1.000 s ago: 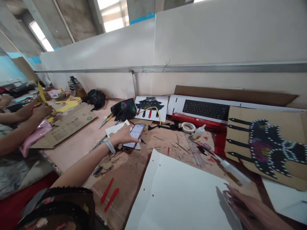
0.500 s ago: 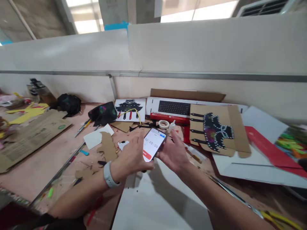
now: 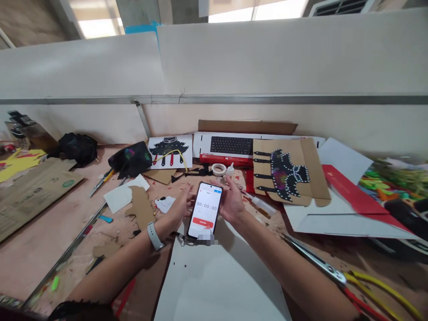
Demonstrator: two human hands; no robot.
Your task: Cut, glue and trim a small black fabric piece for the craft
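Since the earlier frames, both hands had brought the phone [image 3: 205, 210] lower and closer to the body; before that the left hand alone reached it far out on the desk [image 3: 40, 240]. Left to right: brown cardboard sheet [image 3: 30, 189] with a green round logo, print too small to read; cardboard cutout [image 3: 140, 206] and white scraps; left hand [image 3: 179, 206], watch on the wrist, fingers curled around the phone's left edge; phone held upright over the white sheet [image 3: 217, 281], just above the desk; right hand [image 3: 232, 203] wrapped on its right edge. Further right: tape roll [image 3: 219, 169], small glue bottle [image 3: 230, 170], keyboard box [image 3: 230, 149], beaded black piece on cardboard [image 3: 284, 171]. Screen read 00:00:00, with a red button below it, label illegible. Judgement: to work the timer cleanly, keep one hand as the steady grip, free a thumb for the red button, and keep the screen tilted away from glare.
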